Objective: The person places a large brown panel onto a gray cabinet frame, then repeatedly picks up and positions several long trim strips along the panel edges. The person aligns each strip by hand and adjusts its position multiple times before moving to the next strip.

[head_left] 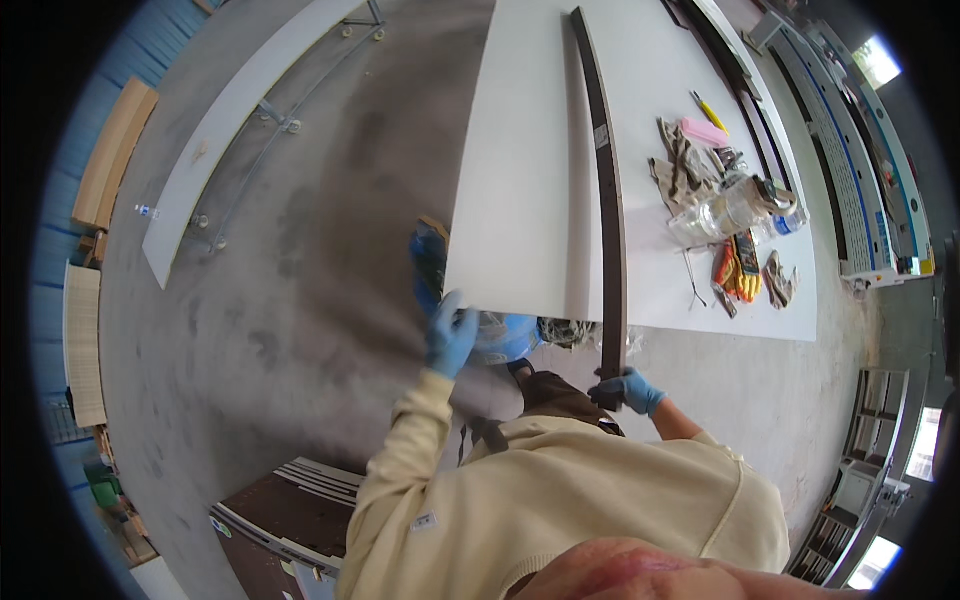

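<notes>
A long, narrow dark brown board [606, 180] lies lengthwise over the white tabletop [520, 150], its near end jutting past the table's front edge. Around that near end my right hand [634, 390], in a blue glove with dark fingertips, is closed. My left hand [452, 338], in a light blue glove, is at the table's near left corner with its fingers apart and no object seen in it. Whether its fingertips touch the corner is hard to tell.
On the table's right lie crumpled gloves [685, 165], a clear plastic jug [725, 212], orange-yellow gloves [740, 270] and a yellow cutter [709, 111]. A blue bin [505, 338] stands below the front edge. Dark panels [290, 520] are stacked behind me; a white wheeled table [215, 130] is far left.
</notes>
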